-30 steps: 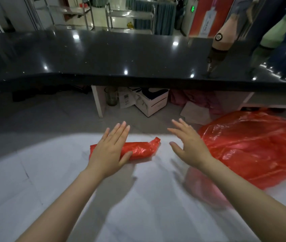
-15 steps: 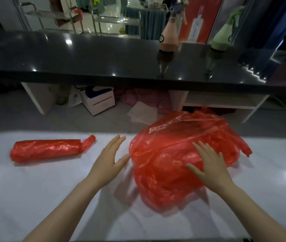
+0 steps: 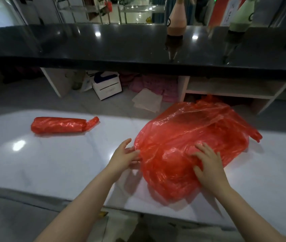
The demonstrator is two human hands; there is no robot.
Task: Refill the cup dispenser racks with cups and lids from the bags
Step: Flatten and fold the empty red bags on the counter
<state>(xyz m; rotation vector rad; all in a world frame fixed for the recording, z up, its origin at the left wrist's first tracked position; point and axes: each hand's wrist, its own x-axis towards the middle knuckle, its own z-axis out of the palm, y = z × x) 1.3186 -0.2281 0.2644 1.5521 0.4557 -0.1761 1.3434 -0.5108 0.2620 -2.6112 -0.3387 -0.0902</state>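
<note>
right hand [image 3: 208,165] is laid flat on top of the big red bag [image 3: 187,151], fingers spread, pressing but not gripping. left hand [image 3: 124,157] is held relaxed at the bag's near-left edge, fingertips touching the film. the bag lies on the white counter [image 3: 60,163] under both hands; a rolled red bag [image 3: 60,127] lies well off to the left of the left hand. the film is judged thin, soft, slippery and light; it is best gathered at the loose edge, with contents probably crushable.

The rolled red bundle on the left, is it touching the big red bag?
Apart. The head view shows bare white counter between the rolled bundle and the big red bag.
</note>
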